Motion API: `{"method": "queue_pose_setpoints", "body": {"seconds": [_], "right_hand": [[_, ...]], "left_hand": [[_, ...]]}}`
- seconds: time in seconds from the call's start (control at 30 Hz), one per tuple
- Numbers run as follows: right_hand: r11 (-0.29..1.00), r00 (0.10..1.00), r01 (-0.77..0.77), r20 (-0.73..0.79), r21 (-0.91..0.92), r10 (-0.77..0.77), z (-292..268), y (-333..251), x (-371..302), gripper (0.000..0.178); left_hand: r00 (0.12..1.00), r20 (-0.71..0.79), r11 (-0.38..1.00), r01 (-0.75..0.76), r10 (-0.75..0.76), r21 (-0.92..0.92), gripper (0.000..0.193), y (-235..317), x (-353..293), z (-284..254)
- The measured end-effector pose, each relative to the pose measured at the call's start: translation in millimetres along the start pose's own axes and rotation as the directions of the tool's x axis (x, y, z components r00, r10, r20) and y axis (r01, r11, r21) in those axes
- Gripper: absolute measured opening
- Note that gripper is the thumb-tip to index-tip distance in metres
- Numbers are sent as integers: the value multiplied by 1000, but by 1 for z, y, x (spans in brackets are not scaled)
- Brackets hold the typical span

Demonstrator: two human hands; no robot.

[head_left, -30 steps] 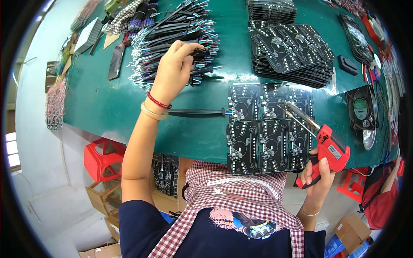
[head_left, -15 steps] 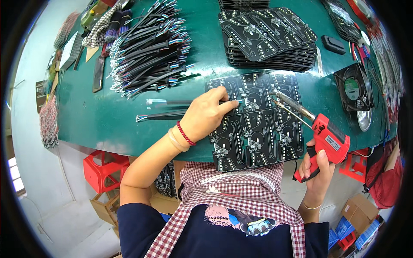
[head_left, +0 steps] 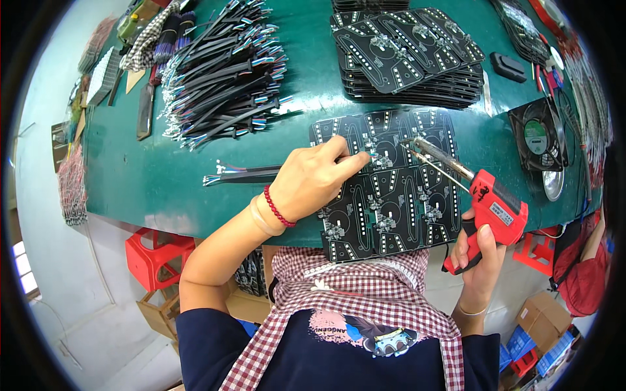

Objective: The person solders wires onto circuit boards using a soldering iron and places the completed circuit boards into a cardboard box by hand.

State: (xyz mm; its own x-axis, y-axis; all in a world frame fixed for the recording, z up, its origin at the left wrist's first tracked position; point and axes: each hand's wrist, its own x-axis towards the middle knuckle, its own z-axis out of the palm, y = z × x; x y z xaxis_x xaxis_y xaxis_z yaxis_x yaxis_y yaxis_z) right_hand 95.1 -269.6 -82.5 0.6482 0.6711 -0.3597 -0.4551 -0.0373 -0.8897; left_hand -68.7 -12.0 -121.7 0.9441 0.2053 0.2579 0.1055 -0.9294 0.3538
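Observation:
My left hand (head_left: 316, 174) is closed in a pinch on a black-sleeved cable (head_left: 254, 173), whose thin coloured wire ends stick out to the left of my wrist. At my fingertips a small bit of wire meets a black circuit board panel (head_left: 393, 212), which lies on the table before me. My right hand (head_left: 481, 257) grips the handle of a red soldering gun (head_left: 501, 207). Its metal tip points left over the upper part of the panel, a short way right of my left fingertips. My palm hides the cable's middle.
A large heap of black-sleeved cables (head_left: 228, 78) lies at the far left of the green table (head_left: 156, 189). Behind the panel stands a stack of circuit boards (head_left: 411, 55). A black fan (head_left: 536, 135) is at the right, beside a black box-shaped piece (head_left: 507, 67).
My left hand has shifted slightly right, and the cable's loose end has drawn in from the left. The soldering gun's tip has moved a little left and up.

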Motion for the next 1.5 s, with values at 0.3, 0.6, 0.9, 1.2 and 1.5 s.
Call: {"method": "queue_pose_setpoints", "body": {"seconds": [0.3,0.6,0.9,1.2,1.5], "right_hand": [[1000,1000,-18,23,-4,18,-5,3,1,34],[996,994,-90,54,-11,90,-1,6,6,33],[966,996,-70,33,-248,81,8,10,7,33],[946,998,-43,20,-322,52,10,14,4,29],[936,998,-64,-34,-346,56,18,12,3,24]], "left_hand": [[997,72,1000,-17,15,21,35,0,8,5],[997,74,1000,-22,21,14,36,0,6,10],[997,71,997,6,-1,-71,36,1,10,8],[997,78,996,18,-11,-91,37,1,11,5],[993,106,998,53,-49,-38,36,6,12,3]]}}
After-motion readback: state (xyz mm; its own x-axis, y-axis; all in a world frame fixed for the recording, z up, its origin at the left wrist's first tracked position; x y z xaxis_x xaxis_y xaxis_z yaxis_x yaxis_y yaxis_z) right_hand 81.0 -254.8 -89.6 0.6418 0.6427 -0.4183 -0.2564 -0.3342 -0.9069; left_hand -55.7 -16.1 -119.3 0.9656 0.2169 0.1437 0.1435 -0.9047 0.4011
